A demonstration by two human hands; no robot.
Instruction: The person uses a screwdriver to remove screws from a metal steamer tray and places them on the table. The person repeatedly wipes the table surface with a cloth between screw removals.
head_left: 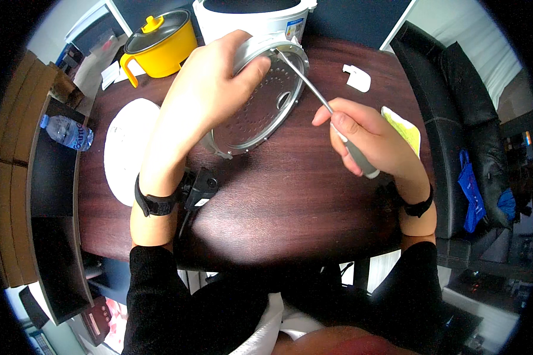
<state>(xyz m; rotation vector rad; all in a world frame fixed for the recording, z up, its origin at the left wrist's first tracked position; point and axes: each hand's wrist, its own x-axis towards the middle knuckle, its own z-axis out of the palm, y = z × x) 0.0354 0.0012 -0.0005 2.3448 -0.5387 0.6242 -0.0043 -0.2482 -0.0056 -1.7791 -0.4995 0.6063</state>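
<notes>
My left hand point(216, 89) grips the upper edge of a round perforated lid point(251, 115) with a grey rim, its thumb lying over the rim. The lid stands tilted, its lower edge close to the dark wooden table point(278, 201). In my right hand point(367, 133) is a screwdriver point(314, 89) with a long metal shaft and a grey-and-white handle. The screwdriver's tip meets the upper rim, just beside my left thumb. I cannot tell whether it sits in a screw.
Behind the lid stands a white appliance body point(251, 23). A yellow pot point(172, 53) with a lid is at back left. A white rounded piece point(121, 171) lies left, near a water bottle point(68, 132). At right are a small white part point(356, 78) and a yellow-green item point(404, 129).
</notes>
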